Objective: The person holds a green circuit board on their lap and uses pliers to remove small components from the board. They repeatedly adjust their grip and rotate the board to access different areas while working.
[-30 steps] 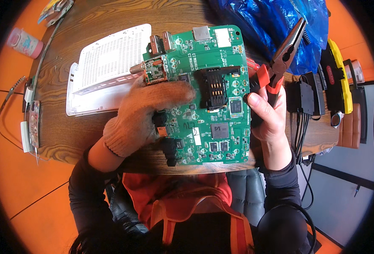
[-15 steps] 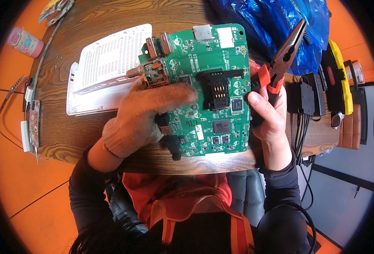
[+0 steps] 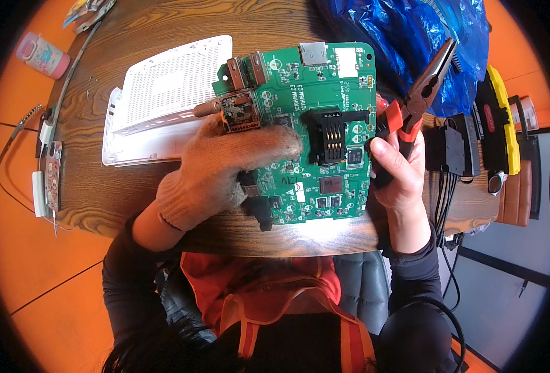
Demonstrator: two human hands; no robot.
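Note:
A green circuit board (image 3: 324, 93) is raised over the table's near side, its metal ports along the far and left edges. My left hand (image 3: 209, 165), in a tan knit glove, is closed on the board's left side, one finger lying across its face near a black card slot (image 3: 332, 138). At the opposite edge is my bare right hand (image 3: 402, 174), its fingers around red-handled long-nose pliers (image 3: 425, 93) and its thumb against the board's rim. The plier jaws point up and away to the right. The fingers behind the board are hidden.
A white perforated plastic casing (image 3: 178, 71) lies behind my left hand. Crumpled blue plastic (image 3: 405, 43) fills the far right, with black adapters and cables (image 3: 446, 149) nearer. A pink bottle (image 3: 41, 56) and a remote control (image 3: 53, 177) are at the left.
The board and my left hand have shifted slightly to the right, and the board's tilt has changed a little. My right hand keeps its hold on the pliers.

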